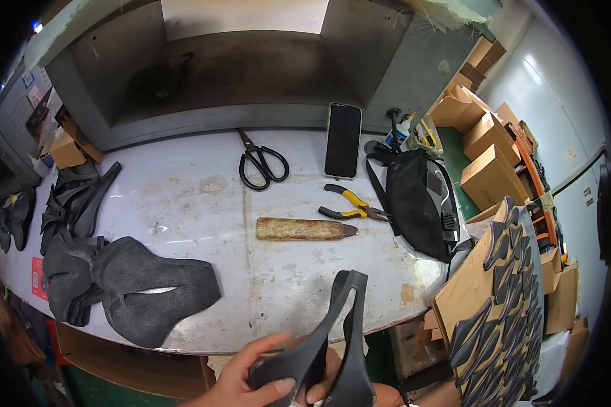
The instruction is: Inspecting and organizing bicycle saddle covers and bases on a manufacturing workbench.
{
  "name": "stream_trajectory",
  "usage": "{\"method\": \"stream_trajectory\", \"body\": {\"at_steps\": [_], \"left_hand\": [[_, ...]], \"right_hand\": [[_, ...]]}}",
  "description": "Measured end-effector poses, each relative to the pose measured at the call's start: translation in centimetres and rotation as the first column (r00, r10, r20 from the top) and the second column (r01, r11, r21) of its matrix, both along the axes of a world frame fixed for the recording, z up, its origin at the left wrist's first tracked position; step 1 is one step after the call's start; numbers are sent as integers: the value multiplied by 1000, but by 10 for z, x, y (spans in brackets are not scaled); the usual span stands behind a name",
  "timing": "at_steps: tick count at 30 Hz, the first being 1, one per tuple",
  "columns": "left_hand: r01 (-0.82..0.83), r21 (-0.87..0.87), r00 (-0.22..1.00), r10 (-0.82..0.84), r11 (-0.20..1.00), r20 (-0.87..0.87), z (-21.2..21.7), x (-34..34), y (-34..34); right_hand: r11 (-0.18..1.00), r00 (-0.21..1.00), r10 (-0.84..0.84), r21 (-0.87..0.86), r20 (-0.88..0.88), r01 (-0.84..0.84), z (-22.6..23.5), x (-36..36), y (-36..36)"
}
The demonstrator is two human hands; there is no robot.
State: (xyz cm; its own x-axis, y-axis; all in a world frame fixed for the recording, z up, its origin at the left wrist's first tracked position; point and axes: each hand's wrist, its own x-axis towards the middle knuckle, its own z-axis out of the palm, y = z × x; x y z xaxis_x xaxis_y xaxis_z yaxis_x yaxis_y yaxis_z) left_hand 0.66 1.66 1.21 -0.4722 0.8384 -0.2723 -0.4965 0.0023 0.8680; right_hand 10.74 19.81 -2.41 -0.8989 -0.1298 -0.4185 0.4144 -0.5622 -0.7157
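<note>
A black bicycle saddle cover (pixel 356 339) with a long central slot is held up at the table's front edge, its narrow nose pointing away from me. My left hand (pixel 248 373) is closed on the cover's left wing, thumb on top. On its right side, my right hand (pixel 328 376) grips it from beneath; some fingers show through the slot and the rest is hidden. Beyond the cover lies a worn chisel-like tool with a taped handle (pixel 299 229). Dark grey saddle pads (pixel 159 285) lie stacked to the left.
Black-handled scissors (pixel 265 163), yellow-and-black pliers (pixel 353 203), a phone (pixel 343 141) and a black pouch (pixel 417 203) lie on the white table (pixel 217 203). Black saddle covers (pixel 95 197) sit at the left. A grey metal housing (pixel 251 115) spans the back. A cardboard rack (pixel 461 292) holds several dark pieces.
</note>
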Motion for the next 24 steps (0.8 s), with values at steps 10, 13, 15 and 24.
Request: {"method": "stream_trajectory", "body": {"at_steps": [10,13,15,24], "left_hand": [[-281,61,958,277,958,70,-5,16,12],[-275,60,961,276,960,0,-6,18,13],[-235,76,966,242,969,-92,-4,17,10],[-317,70,921,324,946,-217,-15,20,16]], "right_hand": [[990,991,-123,66,-49,126,15,-12,-10],[979,983,-171,99,-65,176,21,-13,-10],[974,979,-192,111,-75,199,20,-16,-11],[794,796,-602,-62,63,605,-13,-3,-48]]}}
